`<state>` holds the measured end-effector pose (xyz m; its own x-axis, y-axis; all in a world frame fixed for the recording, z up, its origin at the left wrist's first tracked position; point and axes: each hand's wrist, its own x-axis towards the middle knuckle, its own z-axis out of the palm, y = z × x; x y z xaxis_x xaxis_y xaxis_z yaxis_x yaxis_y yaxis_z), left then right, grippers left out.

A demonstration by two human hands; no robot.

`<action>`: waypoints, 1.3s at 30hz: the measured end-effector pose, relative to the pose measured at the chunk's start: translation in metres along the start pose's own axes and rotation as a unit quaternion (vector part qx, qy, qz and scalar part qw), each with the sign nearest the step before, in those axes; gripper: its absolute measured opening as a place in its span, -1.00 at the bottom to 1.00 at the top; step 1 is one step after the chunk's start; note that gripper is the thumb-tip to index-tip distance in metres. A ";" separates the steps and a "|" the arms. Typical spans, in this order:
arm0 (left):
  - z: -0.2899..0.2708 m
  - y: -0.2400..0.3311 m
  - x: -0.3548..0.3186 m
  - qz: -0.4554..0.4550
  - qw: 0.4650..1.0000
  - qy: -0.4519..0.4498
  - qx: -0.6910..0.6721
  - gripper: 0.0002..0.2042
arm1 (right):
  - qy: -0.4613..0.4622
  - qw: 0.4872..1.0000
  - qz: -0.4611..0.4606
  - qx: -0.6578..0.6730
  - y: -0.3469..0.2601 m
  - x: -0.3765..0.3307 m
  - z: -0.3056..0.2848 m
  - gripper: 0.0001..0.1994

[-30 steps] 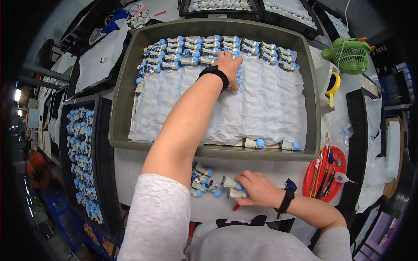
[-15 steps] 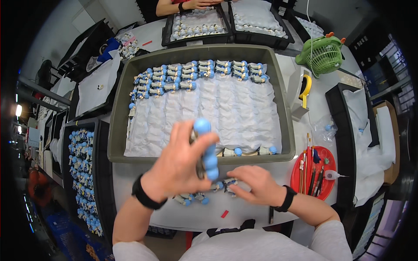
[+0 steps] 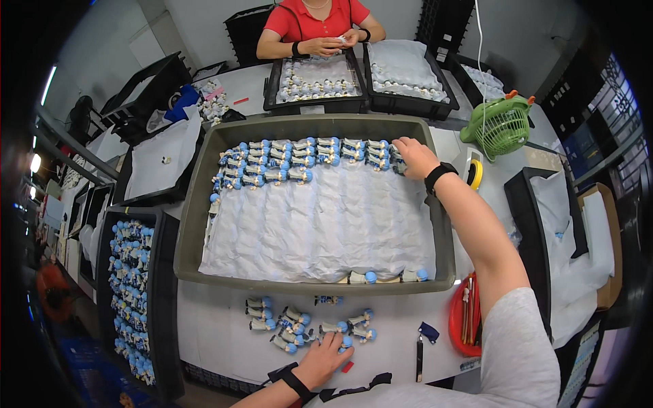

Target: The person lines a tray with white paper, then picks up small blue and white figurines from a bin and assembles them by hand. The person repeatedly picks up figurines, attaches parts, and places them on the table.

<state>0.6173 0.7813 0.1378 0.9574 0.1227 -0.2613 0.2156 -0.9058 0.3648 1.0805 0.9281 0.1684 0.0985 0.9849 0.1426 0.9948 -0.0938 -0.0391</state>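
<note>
Small figurines with light-blue heads lie in rows (image 3: 275,163) along the far side of a large olive-grey tray (image 3: 306,284) lined with white paper. My right hand (image 3: 416,160) reaches to the tray's far right corner, its fingers curled round a figurine (image 3: 398,164) at the end of the rows; the palm side is hidden. On the table before the tray, my left hand (image 3: 323,364) bends over loose figurines, fingertips closed on a figurine (image 3: 345,341). More loose figurines (image 3: 291,330) lie beside it, with a set of them (image 3: 258,314) stacked side by side to the left.
A black crate of figurines (image 3: 132,299) stands at left. Right are a red dish with brushes (image 3: 469,316), a yellow tape roll (image 3: 475,175), a green fan (image 3: 500,126) and a paper-filled black crate (image 3: 544,204). Across the table, a person in red (image 3: 320,30) works behind two black trays (image 3: 320,105).
My left hand has come down from above the tray's near edge to the table; the stack of figurines it held is gone from it. My right hand has moved to the tray's far right corner.
</note>
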 end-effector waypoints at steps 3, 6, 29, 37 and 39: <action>0.010 0.001 0.003 -0.016 0.999 0.025 0.012 -0.54 | -0.093 0.992 0.015 -0.081 -0.001 0.031 0.022 -0.23; 0.009 0.001 0.004 -0.019 0.999 0.029 0.036 -0.60 | -0.152 0.977 0.043 -0.140 -0.001 0.043 0.046 -0.13; -0.037 -0.025 -0.070 -0.232 0.936 0.190 -0.185 -0.59 | -0.177 0.966 0.087 -0.165 -0.021 0.050 0.043 0.06; -0.035 -0.027 -0.071 -0.230 0.935 0.206 -0.177 -0.61 | -0.045 0.998 -0.022 0.030 -0.019 0.030 -0.019 -0.39; -0.035 -0.027 -0.072 -0.234 0.933 0.212 -0.171 -0.61 | -0.054 0.987 -0.077 0.133 -0.079 0.010 -0.070 -0.43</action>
<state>0.5487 0.8107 0.1777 0.7172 0.6876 -0.1137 0.6091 -0.5391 0.5817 1.0051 0.9348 0.2417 -0.0708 0.9956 0.0617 0.9545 0.0856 -0.2855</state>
